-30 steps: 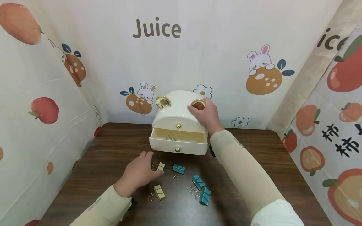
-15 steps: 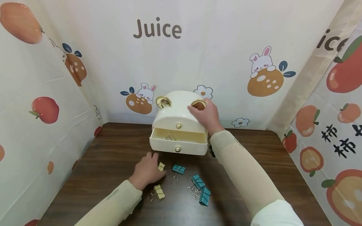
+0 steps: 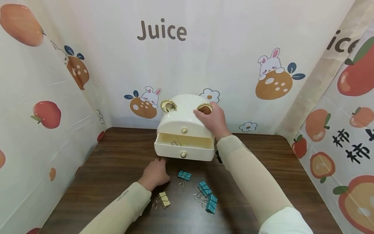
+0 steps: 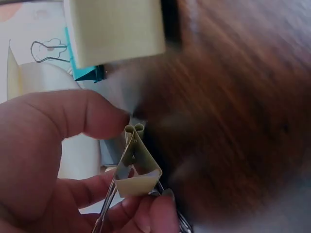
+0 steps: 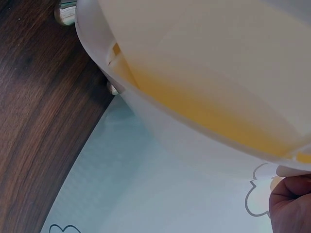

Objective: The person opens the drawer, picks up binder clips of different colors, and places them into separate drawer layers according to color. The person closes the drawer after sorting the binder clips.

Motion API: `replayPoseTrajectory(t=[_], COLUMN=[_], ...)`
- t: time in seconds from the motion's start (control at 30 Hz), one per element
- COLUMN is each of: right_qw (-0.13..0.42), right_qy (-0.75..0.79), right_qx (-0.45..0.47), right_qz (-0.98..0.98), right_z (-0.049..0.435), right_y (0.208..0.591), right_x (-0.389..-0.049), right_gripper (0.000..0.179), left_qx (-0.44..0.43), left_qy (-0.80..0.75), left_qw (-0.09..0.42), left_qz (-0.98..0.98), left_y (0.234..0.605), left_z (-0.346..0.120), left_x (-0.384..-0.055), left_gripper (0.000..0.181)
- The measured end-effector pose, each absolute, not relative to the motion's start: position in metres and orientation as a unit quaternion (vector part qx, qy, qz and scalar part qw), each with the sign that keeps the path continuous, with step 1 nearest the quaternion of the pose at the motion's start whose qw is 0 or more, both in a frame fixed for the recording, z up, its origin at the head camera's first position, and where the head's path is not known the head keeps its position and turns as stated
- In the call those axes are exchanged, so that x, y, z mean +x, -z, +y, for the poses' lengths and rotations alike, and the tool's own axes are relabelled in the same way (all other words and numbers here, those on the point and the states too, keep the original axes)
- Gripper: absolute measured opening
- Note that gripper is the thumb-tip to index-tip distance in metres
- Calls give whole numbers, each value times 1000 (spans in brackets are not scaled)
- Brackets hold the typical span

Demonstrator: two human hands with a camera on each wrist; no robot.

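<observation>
My left hand (image 3: 155,174) is low over the table in front of the drawer box. In the left wrist view its thumb and curled fingers pinch a pale yellow binder clip (image 4: 138,186), which the hand hides in the head view. My right hand (image 3: 215,119) grips the right gold ear of the white two-drawer box (image 3: 184,113). The box's lower drawer (image 3: 169,149) is pulled out, with a wire-handled clip (image 3: 176,141) inside. Another yellow binder clip (image 3: 164,199) lies just nearer the front than my left hand.
A teal binder clip (image 3: 184,175) lies right of my left hand. Two more teal binder clips (image 3: 211,203) lie close together farther right on the brown wooden table (image 3: 251,182). A printed fabric backdrop (image 3: 233,65) stands behind and at both sides.
My left hand has moved right and slightly forward, closing over the farther yellow binder clip and covering it. My right hand stays on the box's ear.
</observation>
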State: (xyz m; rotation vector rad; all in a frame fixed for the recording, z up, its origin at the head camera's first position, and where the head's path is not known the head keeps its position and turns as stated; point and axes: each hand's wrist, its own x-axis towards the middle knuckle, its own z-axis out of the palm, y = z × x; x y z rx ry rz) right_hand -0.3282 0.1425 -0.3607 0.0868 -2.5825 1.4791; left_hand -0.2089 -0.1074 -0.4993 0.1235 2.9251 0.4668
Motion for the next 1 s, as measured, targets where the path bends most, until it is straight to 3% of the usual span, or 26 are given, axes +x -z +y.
replayPoseTrajectory(t=[0.3, 0.53, 1.0], right_qw=[81, 79, 70], right_qy=[-495, -497, -497], right_qx=[26, 23, 16], right_qz=[-865, -864, -865], right_z=[143, 143, 142], right_y=[363, 362, 360], right_x=[-330, -330, -328], right_gripper=[54, 56, 56], left_qx=[10, -13, 19], left_qy=[-170, -153, -188], left_qw=[104, 118, 80], left_qz=[980, 981, 979], left_y=[498, 498, 502], left_z=[-114, -117, -116], left_x=[-206, -201, -202], left_gripper=[60, 70, 44])
